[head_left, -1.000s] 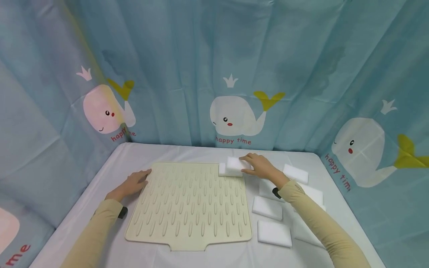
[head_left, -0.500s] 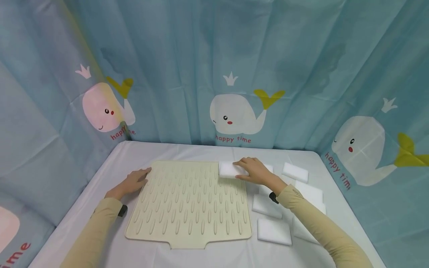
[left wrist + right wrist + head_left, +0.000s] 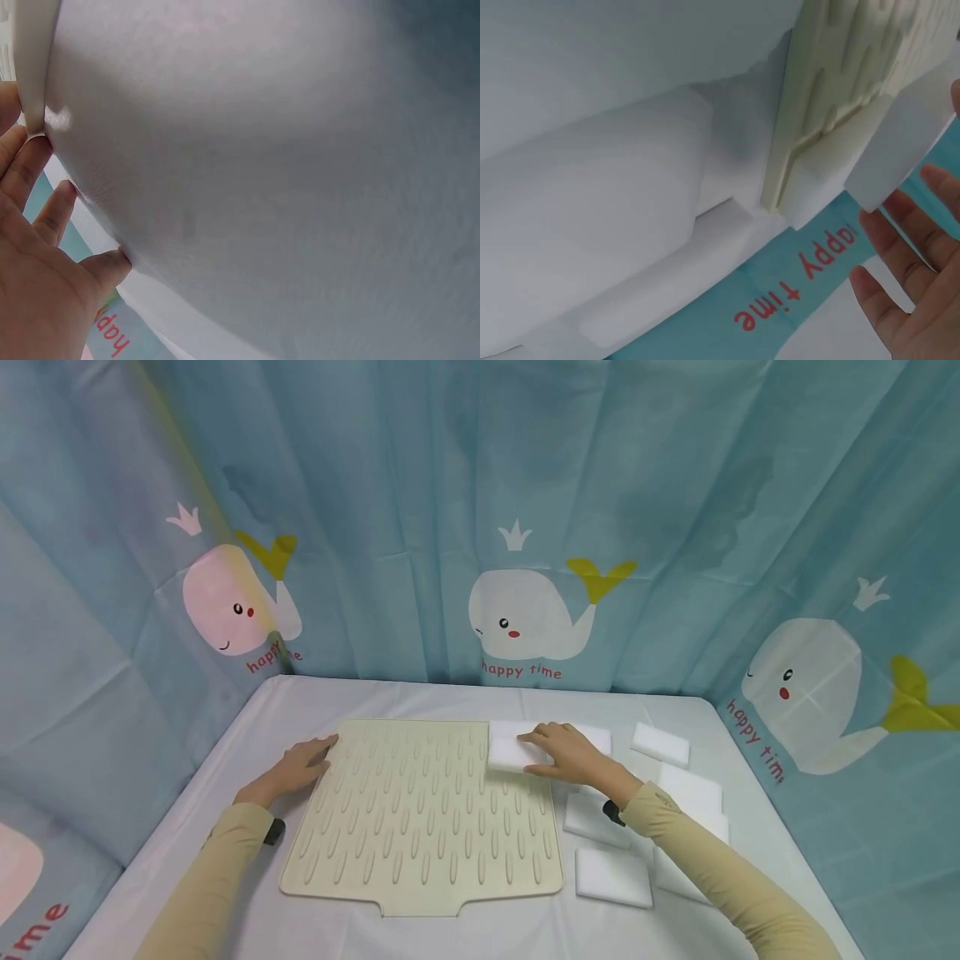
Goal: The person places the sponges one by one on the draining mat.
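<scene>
A beige ridged mat (image 3: 423, 818) lies flat on the table. My left hand (image 3: 291, 772) touches its upper left edge with fairly straight fingers; in the left wrist view the fingertips (image 3: 37, 146) meet the mat's rim. My right hand (image 3: 573, 755) pinches a white sponge block (image 3: 508, 755) between fingers and thumb, above the mat's far right corner. Behind it, another white sponge (image 3: 504, 727) lies in that corner. In the right wrist view the held sponge (image 3: 896, 146) is raised and tilted near the lying sponge (image 3: 821, 176).
Several white sponges lie right of the mat, among them a near sponge (image 3: 613, 878), a far sponge (image 3: 660, 744) and a sponge (image 3: 692, 789) partly behind the right sleeve (image 3: 697, 847). A blue whale-print curtain (image 3: 405, 602) encloses the white-covered table (image 3: 397, 697).
My right hand has moved left, then slightly toward me, with the held sponge, uncovering more of the sponge in the mat's corner. The left hand stays at the mat's edge.
</scene>
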The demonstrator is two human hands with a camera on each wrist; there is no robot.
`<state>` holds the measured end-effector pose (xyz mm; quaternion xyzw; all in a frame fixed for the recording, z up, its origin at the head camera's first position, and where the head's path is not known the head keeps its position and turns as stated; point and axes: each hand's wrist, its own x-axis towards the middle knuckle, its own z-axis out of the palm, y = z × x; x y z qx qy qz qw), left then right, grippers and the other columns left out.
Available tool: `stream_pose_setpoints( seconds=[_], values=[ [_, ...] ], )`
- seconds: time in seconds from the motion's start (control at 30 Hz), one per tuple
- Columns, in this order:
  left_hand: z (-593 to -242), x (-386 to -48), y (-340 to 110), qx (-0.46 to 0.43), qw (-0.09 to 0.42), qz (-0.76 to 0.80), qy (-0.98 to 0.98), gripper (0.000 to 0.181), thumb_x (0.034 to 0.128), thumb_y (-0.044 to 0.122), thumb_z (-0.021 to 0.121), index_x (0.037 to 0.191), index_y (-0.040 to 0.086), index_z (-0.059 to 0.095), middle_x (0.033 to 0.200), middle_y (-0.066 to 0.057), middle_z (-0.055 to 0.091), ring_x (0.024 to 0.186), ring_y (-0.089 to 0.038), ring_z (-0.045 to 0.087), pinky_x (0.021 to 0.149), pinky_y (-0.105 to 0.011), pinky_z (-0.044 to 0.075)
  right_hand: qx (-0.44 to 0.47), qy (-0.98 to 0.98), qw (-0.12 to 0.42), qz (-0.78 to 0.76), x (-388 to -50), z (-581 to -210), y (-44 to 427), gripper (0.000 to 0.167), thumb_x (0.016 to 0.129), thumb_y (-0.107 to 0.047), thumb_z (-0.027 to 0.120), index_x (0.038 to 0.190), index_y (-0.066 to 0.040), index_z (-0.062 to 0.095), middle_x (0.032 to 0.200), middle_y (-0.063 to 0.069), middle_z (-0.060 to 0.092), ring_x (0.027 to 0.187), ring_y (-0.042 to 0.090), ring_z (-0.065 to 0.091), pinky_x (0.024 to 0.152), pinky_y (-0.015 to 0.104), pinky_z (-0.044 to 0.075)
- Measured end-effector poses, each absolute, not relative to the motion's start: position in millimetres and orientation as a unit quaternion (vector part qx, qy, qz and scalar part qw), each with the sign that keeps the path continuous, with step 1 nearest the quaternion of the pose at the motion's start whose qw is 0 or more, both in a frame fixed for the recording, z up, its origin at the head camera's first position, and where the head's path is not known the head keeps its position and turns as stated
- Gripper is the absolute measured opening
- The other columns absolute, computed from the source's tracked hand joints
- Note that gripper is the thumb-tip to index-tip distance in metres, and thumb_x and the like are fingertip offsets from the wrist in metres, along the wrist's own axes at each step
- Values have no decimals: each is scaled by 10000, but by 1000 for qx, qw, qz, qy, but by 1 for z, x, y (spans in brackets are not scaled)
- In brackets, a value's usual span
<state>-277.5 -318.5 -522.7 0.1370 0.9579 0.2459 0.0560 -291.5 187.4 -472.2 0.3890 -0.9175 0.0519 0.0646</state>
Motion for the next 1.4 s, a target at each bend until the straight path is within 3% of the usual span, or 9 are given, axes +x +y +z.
stream_pose_setpoints(
  seconds=[0.43, 1.4],
  values=[
    [-524, -278, -319, 139, 55, 243, 958, 539, 941, 152, 482, 1412, -42, 308, 1417, -315, 316, 1299, -535, 208, 1041, -669, 130, 389, -920, 18, 44, -283, -479, 181, 581, 835, -516, 613, 1312, -195, 527, 1110, 10, 578, 964, 179, 531, 813, 379, 435],
    [-526, -279, -321, 139, 59, 239, 959, 544, 949, 187, 472, 1421, -22, 297, 1422, -317, 303, 1293, -532, 207, 1027, -684, 113, 387, -919, 49, 49, -280, -480, 193, 522, 833, -480, 638, 1257, -181, 577, 1121, 8, 561, 953, 191, 534, 765, 384, 459]
  ],
)
